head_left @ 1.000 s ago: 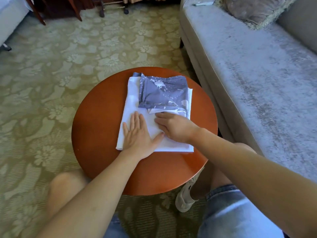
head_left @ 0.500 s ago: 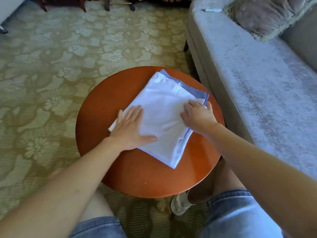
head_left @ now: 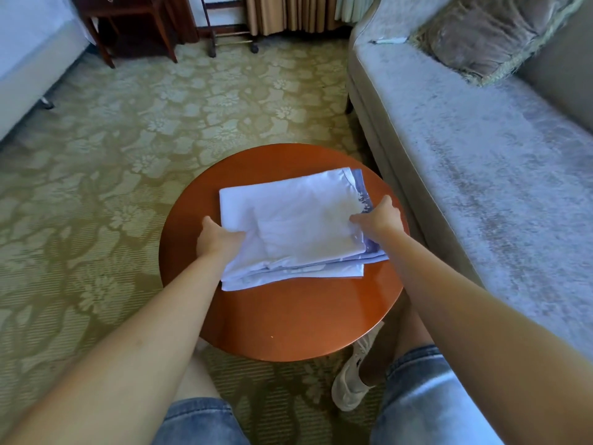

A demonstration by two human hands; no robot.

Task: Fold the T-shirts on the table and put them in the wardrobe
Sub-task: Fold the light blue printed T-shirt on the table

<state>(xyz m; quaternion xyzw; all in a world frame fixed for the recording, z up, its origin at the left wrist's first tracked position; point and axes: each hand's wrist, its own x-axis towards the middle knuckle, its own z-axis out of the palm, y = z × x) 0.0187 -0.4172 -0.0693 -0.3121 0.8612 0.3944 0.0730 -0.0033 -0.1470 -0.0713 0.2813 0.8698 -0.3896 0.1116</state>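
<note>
The person's left hand (head_left: 218, 242) and right hand (head_left: 378, 220) clasped opposite sides of the folded white and blue-grey T-shirt stack (head_left: 295, 220), soft, light cloth likely to sag unless supported underneath.

Green floral carpet (head_left: 192, 101), grey sofa (head_left: 481, 162) with cushion (head_left: 487, 30), dark wooden stand (head_left: 128, 14), curtains (head_left: 288, 11)

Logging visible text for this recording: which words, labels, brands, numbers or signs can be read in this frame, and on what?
No text can be read.
The white T-shirt: plain, nothing printed in view.
The blue T-shirt under it: white splashes only, no letters.
The white shoe: a dark mark, too blurred to read.
The small pale object on the sofa: too small to read.
</note>
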